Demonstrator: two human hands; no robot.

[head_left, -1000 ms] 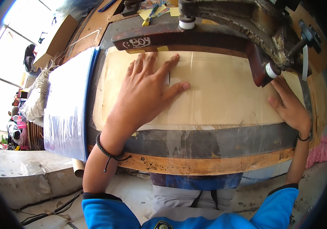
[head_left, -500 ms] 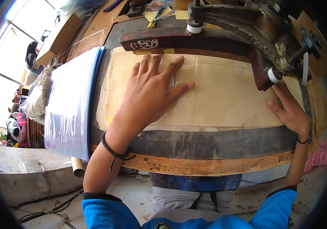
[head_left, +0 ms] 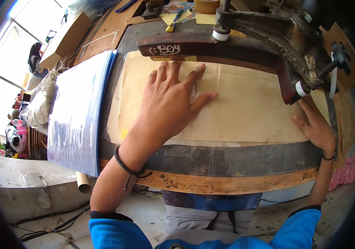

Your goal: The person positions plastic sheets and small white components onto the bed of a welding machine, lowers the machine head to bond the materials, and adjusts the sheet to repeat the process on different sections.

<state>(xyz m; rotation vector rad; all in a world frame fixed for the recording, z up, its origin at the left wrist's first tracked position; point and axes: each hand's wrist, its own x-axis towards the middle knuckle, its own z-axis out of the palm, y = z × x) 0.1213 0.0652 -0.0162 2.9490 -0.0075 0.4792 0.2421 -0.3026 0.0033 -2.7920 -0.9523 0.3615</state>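
Note:
My left hand (head_left: 171,93) lies flat with fingers spread on a cream sheet (head_left: 248,112) that covers most of the dark work board. Its fingertips reach close to a dark reddish L-shaped bar (head_left: 210,46) lying across the sheet's far side. A small white piece (head_left: 193,90) shows beside the hand, partly covered by it. At the sheet's right end rests my right hand (head_left: 316,126), thumb apart from the fingers; its fingertips are partly hidden by the bar's near end. Nothing shows in either hand. Above the bar stands a worn metal arm (head_left: 264,27) with white round collars.
A stack of glossy plastic sheets (head_left: 78,112) with blue edges lies left of the board. Beyond the bar are a yellow cutter knife (head_left: 172,25) and a tape roll (head_left: 207,6). A bundle of pale string (head_left: 40,106) sits far left, a pink bundle (head_left: 345,174) at right.
The view has shifted slightly, so bar, sheet and left hand appear a little lower and further right. Both hands keep nearly the same places on the sheet.

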